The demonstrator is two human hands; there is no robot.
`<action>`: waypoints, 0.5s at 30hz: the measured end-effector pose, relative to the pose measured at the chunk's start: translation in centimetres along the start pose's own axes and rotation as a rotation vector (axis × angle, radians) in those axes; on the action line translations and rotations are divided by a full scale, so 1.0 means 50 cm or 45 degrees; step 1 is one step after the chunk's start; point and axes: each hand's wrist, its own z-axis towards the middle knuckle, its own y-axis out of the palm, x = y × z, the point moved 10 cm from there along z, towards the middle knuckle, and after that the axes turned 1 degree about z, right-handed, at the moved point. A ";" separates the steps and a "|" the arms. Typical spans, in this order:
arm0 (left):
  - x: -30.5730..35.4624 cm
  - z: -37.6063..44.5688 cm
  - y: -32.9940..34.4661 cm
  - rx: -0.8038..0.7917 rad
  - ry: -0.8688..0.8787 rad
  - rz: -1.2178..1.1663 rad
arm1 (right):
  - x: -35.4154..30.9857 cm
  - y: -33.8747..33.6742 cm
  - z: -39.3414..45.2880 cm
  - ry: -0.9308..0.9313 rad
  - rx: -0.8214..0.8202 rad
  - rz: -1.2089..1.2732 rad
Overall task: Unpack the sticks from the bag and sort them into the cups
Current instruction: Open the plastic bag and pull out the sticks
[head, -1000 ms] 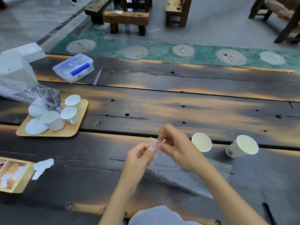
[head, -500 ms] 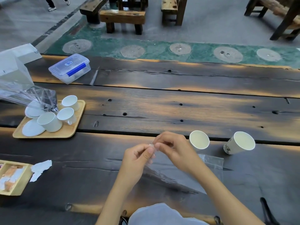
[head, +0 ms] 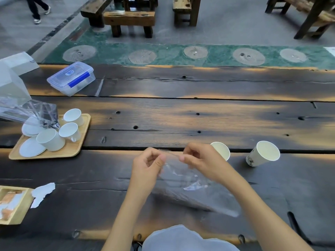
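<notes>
A clear plastic bag (head: 195, 189) lies on the dark wooden table (head: 181, 120) in front of me, its top lifted. My left hand (head: 147, 165) pinches one side of the bag's mouth and my right hand (head: 201, 160) pinches the other, the edge stretched between them. Any sticks inside are too hard to make out. Two white paper cups stand to the right: one (head: 222, 150) partly behind my right hand, the other (head: 263, 153) further right, tilted toward me.
At the left a wooden tray (head: 78, 147) holds several small white cups, lids and crumpled cellophane. A clear lidded box (head: 71, 80) sits at the back left. A small wooden box (head: 20, 207) and torn paper (head: 42, 192) lie near left. Benches stand beyond the table.
My hands have drawn apart a little, stretching the bag's mouth between them. The view has tilted slightly; the cups have not moved.
</notes>
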 end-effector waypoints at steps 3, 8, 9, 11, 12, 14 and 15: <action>-0.017 0.004 -0.025 0.097 -0.052 -0.053 | 0.117 -0.051 -0.041 0.254 -0.080 -0.145; -0.056 0.009 -0.041 0.231 -0.172 -0.238 | 0.224 -0.101 -0.122 0.456 0.141 0.467; -0.062 0.008 -0.040 0.255 -0.199 -0.269 | 0.233 -0.093 -0.132 0.459 0.191 0.645; -0.068 0.004 -0.044 0.303 -0.238 -0.256 | 0.245 -0.072 -0.145 0.447 0.256 0.842; -0.064 0.004 -0.045 0.294 -0.242 -0.222 | 0.247 -0.062 -0.149 0.433 0.282 0.886; -0.048 0.005 -0.042 0.216 -0.226 -0.057 | 0.248 -0.056 -0.152 0.402 0.343 0.914; -0.038 0.008 -0.040 0.155 -0.178 0.078 | 0.246 -0.057 -0.151 0.387 0.376 0.906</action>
